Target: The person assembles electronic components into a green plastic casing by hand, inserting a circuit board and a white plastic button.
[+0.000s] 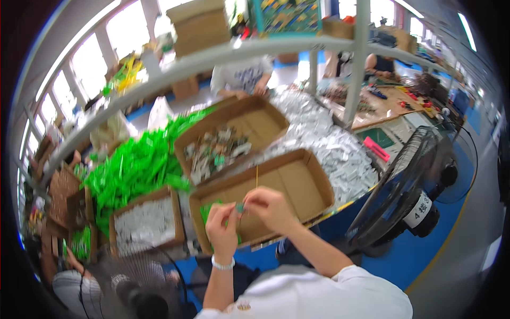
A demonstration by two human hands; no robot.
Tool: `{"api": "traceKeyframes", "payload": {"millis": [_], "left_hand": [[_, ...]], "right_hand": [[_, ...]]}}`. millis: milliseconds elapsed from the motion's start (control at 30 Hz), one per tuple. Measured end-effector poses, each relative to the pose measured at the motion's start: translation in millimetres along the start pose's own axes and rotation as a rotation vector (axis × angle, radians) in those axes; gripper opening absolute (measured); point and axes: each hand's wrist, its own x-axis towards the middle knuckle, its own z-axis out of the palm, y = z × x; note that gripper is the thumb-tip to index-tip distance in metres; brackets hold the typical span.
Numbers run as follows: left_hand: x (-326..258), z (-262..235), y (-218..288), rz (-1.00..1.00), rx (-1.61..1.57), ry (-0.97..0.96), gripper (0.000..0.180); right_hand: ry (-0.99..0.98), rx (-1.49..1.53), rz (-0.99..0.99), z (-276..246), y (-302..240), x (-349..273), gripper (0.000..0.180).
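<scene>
1. The left hand (223, 229) has its grip pinched together, thumb and fingertips closed on a small green piece (240, 208) held up over the near edge of the table (348, 183).
2. The right hand (270, 207) meets it from the other side, its grip also closed on the same small green piece, so both hands touch at that one spot. How much of the piece lies inside the fingers cannot be told.
3. A white bracelet (222, 263) sits on the left wrist.
4. Directly beneath the hands lies a shallow, open cardboard tray (297, 183) at the near edge of the table, with a few green bits in its left part.
5. Behind it, toward the far edge, a second cardboard tray (234, 139) holds mixed grey and green parts.
6. At the left near corner, a smaller cardboard box (147, 224) is filled with white pieces.
7. A heap of bright green parts (133, 170) covers the left side of the table, and a spread of silvery white pieces (329, 143) covers the right side.
8. A black fan (409, 191) stands just off the right edge.
</scene>
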Motion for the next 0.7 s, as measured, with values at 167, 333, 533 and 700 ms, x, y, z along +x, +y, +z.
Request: {"api": "traceKeyframes", "payload": {"millis": [167, 333, 533, 700], "left_hand": [[2.9, -13.7, 17.1, 0.111, 0.331, 0.034, 0.042], [0.7, -25.9, 43.2, 0.059, -0.775, 0.048, 0.036], [-4.6, -42.5, 85.0, 0.053, -1.303, -0.127, 0.034], [-10.8, -51.6, 110.7, 0.076, -1.802, -0.336, 0.023]], "right_hand": [[0.066, 0.118, 0.078, -5.4, 7.1, 8.8, 0.008], [0.039, 0.236, 0.126, -4.3, 9.6, 15.1, 0.006], [0.042, 0.206, 0.191, 3.8, 10.8, 10.7, 0.006], [0.02, 0.218, 0.176, 4.9, 21.7, 9.0, 0.006]]}}
